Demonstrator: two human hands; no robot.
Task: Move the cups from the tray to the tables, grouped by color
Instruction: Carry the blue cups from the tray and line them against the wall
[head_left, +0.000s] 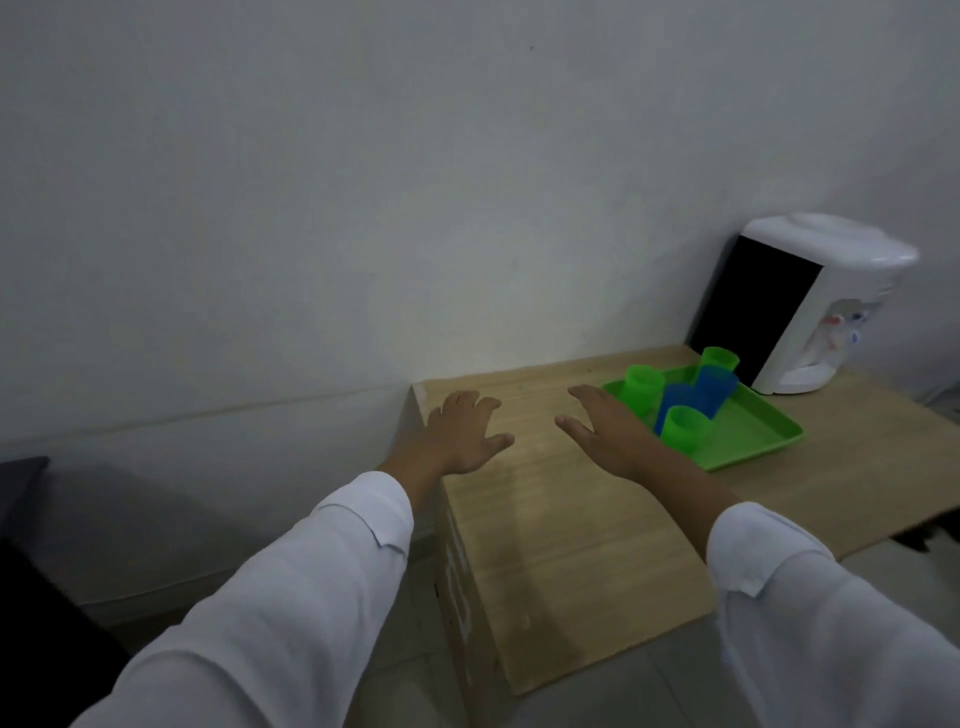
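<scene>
A green tray lies on the wooden table, towards its right. On it stand three green cups, at the left, at the front and at the back. Two blue cups stand between them. My left hand hovers flat over the table's left far corner, fingers spread, holding nothing. My right hand is open too, just left of the tray, and touches no cup.
A white water dispenser with a black side panel stands behind the tray against the white wall. The table's left edge drops to the floor. A dark piece of furniture sits at the far left.
</scene>
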